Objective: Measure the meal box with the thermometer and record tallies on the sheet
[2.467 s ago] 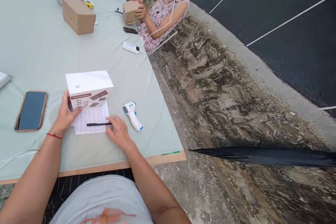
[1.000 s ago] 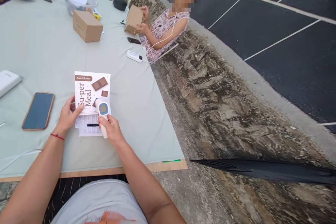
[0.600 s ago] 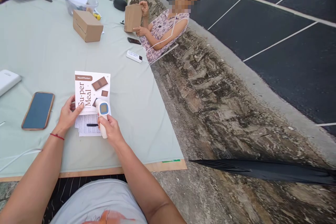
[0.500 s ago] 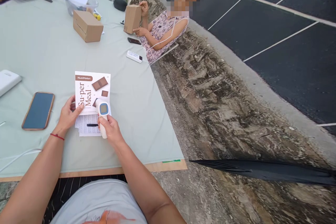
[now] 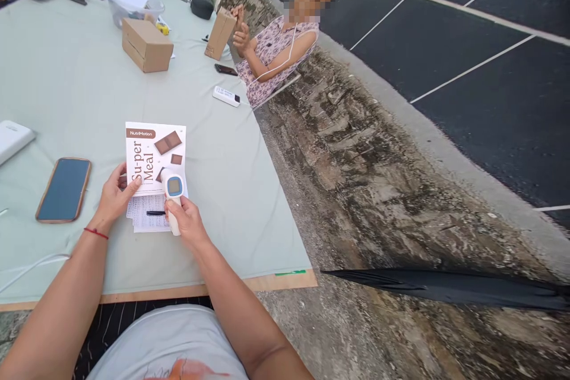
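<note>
My left hand (image 5: 116,191) grips the left edge of a white and brown meal box (image 5: 146,160) printed "NutriMotion Su-per Meal", its thumb lying on the front. My right hand (image 5: 187,221) is closed round the handle of a white infrared thermometer (image 5: 173,185) with a blue-rimmed grey screen. The thermometer's head overlaps the lower right of the box. Printed sheets (image 5: 146,223) lie under the box on the table, and a black pen (image 5: 155,212) rests on them, its right end hidden by my right hand.
On the cloth-covered table (image 5: 240,202) lie a phone (image 5: 63,190), a white power bank (image 5: 14,139) and a brown carton (image 5: 146,44). A plastic tub (image 5: 116,12) holds papers. Across the corner, a co-worker (image 5: 278,53) handles another carton (image 5: 220,34). A stone wall (image 5: 378,160) runs along the right.
The co-worker's carton has tilted and their hands have shifted on it. My hands, the meal box and the thermometer keep the same hold; the view has drifted slightly.
</note>
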Motion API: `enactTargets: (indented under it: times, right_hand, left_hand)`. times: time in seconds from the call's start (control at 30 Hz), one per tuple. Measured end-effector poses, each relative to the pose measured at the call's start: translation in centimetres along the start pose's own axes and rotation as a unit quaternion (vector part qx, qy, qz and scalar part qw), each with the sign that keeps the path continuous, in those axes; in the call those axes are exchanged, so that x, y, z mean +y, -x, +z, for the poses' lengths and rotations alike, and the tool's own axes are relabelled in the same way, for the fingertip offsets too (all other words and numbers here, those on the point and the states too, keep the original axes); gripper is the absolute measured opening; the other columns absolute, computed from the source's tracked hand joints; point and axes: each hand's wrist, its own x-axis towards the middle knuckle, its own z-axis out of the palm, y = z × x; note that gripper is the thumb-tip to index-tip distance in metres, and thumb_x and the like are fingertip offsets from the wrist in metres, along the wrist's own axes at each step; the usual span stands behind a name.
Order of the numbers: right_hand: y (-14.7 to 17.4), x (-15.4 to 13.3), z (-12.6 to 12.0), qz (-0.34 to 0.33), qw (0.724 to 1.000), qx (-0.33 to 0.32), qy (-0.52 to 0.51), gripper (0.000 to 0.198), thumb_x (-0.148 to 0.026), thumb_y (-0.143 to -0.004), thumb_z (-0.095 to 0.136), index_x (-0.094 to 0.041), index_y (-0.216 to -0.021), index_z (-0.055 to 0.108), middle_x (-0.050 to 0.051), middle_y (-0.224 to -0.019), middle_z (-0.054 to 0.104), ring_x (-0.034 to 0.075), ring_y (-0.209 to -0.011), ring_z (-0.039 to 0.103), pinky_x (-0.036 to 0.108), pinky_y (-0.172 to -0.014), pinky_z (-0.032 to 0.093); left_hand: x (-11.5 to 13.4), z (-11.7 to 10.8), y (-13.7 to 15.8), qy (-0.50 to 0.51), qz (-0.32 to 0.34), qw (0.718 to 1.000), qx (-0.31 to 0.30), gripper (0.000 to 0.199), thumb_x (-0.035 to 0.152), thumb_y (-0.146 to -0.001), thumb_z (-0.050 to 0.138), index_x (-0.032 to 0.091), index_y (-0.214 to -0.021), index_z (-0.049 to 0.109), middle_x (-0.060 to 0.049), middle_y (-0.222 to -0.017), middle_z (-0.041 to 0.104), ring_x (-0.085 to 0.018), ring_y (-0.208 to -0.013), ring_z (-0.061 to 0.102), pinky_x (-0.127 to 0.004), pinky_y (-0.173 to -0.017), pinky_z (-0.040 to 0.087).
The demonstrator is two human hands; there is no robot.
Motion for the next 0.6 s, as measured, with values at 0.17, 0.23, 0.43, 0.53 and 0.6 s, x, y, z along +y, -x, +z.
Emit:
enactTargets:
  times: [0.17, 0.23, 0.43, 0.53, 0.6]
  right_hand:
    - [-0.10, 0.10, -0.02, 0.003, 1.000, -0.001, -0.004, 0.045, -0.062, -0.071, 0.070, -0.020, -0.086, 0.064, -0.001, -0.071, 0.059, 0.016, -0.070, 0.053, 0.028, -0.062, 0.044]
    - [-0.16, 0.20, -0.03, 0.005, 1.000, -0.001, -0.005, 0.045, -0.062, -0.071, 0.070, -0.019, -0.085, 0.064, -0.001, -0.071, 0.058, 0.016, -0.070, 0.053, 0.028, -0.063, 0.044]
    - [-0.04, 0.11, 0.11, 0.017, 1.000, 0.001, -0.017, 0.045, -0.062, -0.069, 0.071, -0.020, -0.084, 0.062, -0.002, -0.070, 0.056, 0.015, -0.068, 0.049, 0.028, -0.063, 0.042]
    - [0.12, -0.17, 0.27, 0.025, 0.999, -0.006, -0.037, 0.047, -0.062, -0.067, 0.072, -0.020, -0.085, 0.062, -0.002, -0.071, 0.055, 0.015, -0.068, 0.047, 0.029, -0.063, 0.040]
    - [0.18, -0.32, 0.37, 0.030, 0.998, -0.007, -0.053, 0.047, -0.062, -0.066, 0.073, -0.020, -0.085, 0.062, -0.002, -0.072, 0.054, 0.015, -0.068, 0.046, 0.029, -0.063, 0.039]
  left_hand:
    - [0.09, 0.02, 0.02, -0.004, -0.002, 1.000, 0.001, 0.076, 0.066, -0.078, 0.072, 0.018, -0.135, 0.056, -0.015, -0.128, 0.066, -0.030, -0.105, 0.067, -0.040, -0.085, 0.054]
    - [0.13, 0.03, 0.04, -0.003, -0.002, 1.000, 0.001, 0.076, 0.066, -0.078, 0.072, 0.018, -0.136, 0.056, -0.015, -0.128, 0.066, -0.030, -0.106, 0.067, -0.040, -0.085, 0.054]
    - [0.20, 0.06, 0.09, -0.002, -0.004, 1.000, -0.003, 0.077, 0.066, -0.078, 0.071, 0.017, -0.135, 0.056, -0.015, -0.130, 0.065, -0.031, -0.107, 0.067, -0.041, -0.086, 0.053]
    - [0.18, 0.07, 0.08, -0.003, -0.002, 1.000, -0.003, 0.078, 0.066, -0.078, 0.071, 0.016, -0.136, 0.055, -0.016, -0.130, 0.065, -0.031, -0.107, 0.067, -0.041, -0.086, 0.053]
    - [0.15, 0.04, 0.06, -0.005, -0.001, 1.000, -0.002, 0.078, 0.066, -0.078, 0.071, 0.017, -0.136, 0.055, -0.016, -0.130, 0.065, -0.031, -0.107, 0.067, -0.041, -0.086, 0.053]
